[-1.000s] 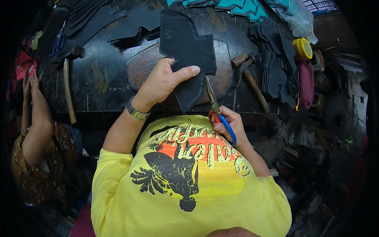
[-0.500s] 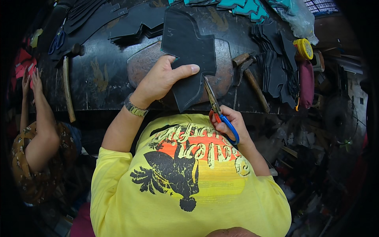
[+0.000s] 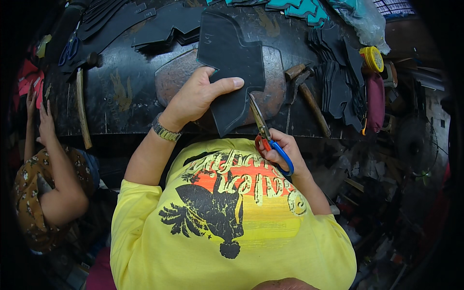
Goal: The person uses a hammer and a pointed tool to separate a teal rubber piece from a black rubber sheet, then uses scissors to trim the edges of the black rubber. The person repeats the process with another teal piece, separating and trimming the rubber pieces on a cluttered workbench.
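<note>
A black, flat cut-out piece of sheet material (image 3: 229, 46) with an angular outline is pinched in my left hand (image 3: 195, 94), thumb on top and fingers hidden beneath. Its lower end hangs near the table's front edge. My right hand (image 3: 285, 147) grips scissors (image 3: 261, 121) by their red and blue handles. The blades point up and away from me, their tips at the notch on the piece's right edge. Whether the blades close on the material I cannot tell. Beneath the piece lies a brownish rounded slab (image 3: 174, 77).
Stacks of black cut pieces lie at the far left (image 3: 166, 26) and right (image 3: 333, 82). A hammer (image 3: 314, 106) rests right of the slab, another (image 3: 83, 106) to the left. Blue-handled scissors (image 3: 70, 50), a yellow tub (image 3: 371, 59) and teal pieces (image 3: 302, 12) are around. A co-worker (image 3: 53, 183) sits left.
My hands, the black piece and the scissors have stayed almost still. At the left, the co-worker's arm and hand have shifted slightly lower.
</note>
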Motion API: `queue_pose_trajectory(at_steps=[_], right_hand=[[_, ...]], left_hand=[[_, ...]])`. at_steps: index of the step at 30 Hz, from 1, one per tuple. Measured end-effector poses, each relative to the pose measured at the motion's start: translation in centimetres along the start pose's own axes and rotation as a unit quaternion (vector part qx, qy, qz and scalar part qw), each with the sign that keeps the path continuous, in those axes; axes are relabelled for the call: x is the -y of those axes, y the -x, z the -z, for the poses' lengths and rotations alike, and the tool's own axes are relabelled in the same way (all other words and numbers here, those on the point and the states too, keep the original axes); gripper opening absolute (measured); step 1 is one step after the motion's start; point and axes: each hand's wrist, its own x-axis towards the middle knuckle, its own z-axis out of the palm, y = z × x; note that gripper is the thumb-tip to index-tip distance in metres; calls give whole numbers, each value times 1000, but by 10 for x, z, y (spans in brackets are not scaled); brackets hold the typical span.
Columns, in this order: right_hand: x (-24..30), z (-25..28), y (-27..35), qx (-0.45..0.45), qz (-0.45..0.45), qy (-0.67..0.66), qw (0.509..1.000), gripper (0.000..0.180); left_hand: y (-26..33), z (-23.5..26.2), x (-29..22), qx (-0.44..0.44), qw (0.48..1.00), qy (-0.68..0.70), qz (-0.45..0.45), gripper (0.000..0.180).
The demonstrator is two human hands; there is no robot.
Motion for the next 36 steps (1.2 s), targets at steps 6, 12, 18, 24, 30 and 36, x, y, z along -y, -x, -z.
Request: queue_pose_trajectory(at_steps=[6,12,18,24,30,36], right_hand=[[0,2,-1,17,-21,-16,1000,35],[-1,6,-2,27,-23,-10,999,43],[-5,4,-2,20,-13,-26,999,49],[-5,6,-2,19,-16,-19,1000,41],[-13,-1,-4,-5,42,28,999,24],[1,6,2,-20,-68,-37,997,31]], left_hand=[[1,0,0,-3,1000,-5,-2,24],[0,0,-1,-8,1000,4,2,25],[-1,1,1,-10,1000,-8,0,25],[-3,3,4,-6,1000,-6,-1,25],[-6,8,8,-1,1000,22,5,33],[-3,16,-7,18,1000,17,10,26]])
